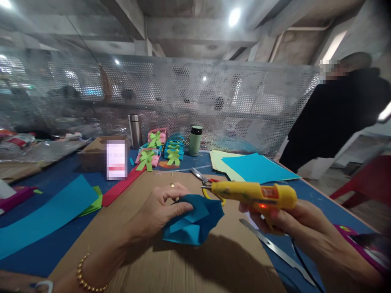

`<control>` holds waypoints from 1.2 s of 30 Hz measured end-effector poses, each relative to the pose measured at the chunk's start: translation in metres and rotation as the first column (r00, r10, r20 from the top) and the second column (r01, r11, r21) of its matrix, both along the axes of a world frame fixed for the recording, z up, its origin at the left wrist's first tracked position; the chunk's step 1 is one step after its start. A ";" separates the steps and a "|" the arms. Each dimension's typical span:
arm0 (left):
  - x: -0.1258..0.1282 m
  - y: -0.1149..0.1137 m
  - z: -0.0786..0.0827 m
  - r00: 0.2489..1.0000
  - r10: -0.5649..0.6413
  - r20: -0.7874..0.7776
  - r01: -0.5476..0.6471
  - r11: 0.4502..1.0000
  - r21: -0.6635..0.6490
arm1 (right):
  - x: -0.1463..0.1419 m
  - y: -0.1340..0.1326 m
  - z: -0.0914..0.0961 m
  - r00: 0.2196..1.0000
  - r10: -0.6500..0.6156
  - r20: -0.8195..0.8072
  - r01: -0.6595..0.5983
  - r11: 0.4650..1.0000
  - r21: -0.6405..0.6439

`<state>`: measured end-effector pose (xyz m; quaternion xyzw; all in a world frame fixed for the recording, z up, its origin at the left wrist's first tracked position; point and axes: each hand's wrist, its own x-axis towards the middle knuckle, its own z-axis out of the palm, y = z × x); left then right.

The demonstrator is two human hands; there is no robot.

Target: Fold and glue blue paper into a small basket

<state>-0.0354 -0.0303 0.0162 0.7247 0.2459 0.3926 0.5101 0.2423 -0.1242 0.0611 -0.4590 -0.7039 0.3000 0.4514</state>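
Pinched between the thumb and fingers of my left hand [166, 203] is a folded blue paper piece [194, 221], held just above a brown cardboard sheet [165, 264]. My right hand [284, 219] is wrapped round the grip of a yellow hot glue gun [250, 193], whose red light glows. The gun's metal nozzle points left, over the back of the folded paper; whether it touches cannot be told. Behind the nozzle lie scissors [200, 175] with their handles partly hidden. A metal blade-like strip [281, 248] lies below my right hand.
Small pink and blue paper baskets [173, 152] with green bows stand at the back, between a steel flask [135, 130] and a green tumbler [195, 141]. Blue sheets [259, 167] lie right, a blue strip [51, 211] left. A phone [116, 160] leans on a box [91, 152]. A person [339, 110] stands right.
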 end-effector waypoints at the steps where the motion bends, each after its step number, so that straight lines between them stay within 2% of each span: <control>1: 0.000 0.000 -0.001 1.000 0.001 0.004 -0.001 1.000 0.010 | 0.000 -0.001 -0.001 1.000 0.005 0.009 -0.004 1.000 -0.022; 4: 0.000 0.002 -0.003 1.000 0.016 0.009 -0.016 1.000 0.022 | -0.001 -0.006 0.001 1.000 -0.007 0.023 0.009 0.996 -0.085; 9: 0.000 0.001 -0.003 1.000 0.028 -0.005 -0.028 0.998 0.056 | 0.000 -0.004 -0.003 0.994 -0.067 0.090 0.074 0.994 -0.081; 17: 0.001 -0.001 -0.002 0.999 0.051 -0.009 -0.050 0.997 0.062 | 0.001 -0.002 -0.003 0.986 -0.043 0.159 0.055 0.996 -0.068; 23: -0.001 0.001 -0.006 0.998 0.041 -0.052 -0.036 0.995 0.090 | -0.002 -0.001 -0.006 0.988 0.055 0.147 -0.045 0.997 -0.069; 36: 0.001 0.000 -0.006 0.994 0.112 -0.015 -0.110 0.989 0.101 | -0.012 -0.006 -0.005 0.940 0.016 0.341 -0.079 0.982 0.171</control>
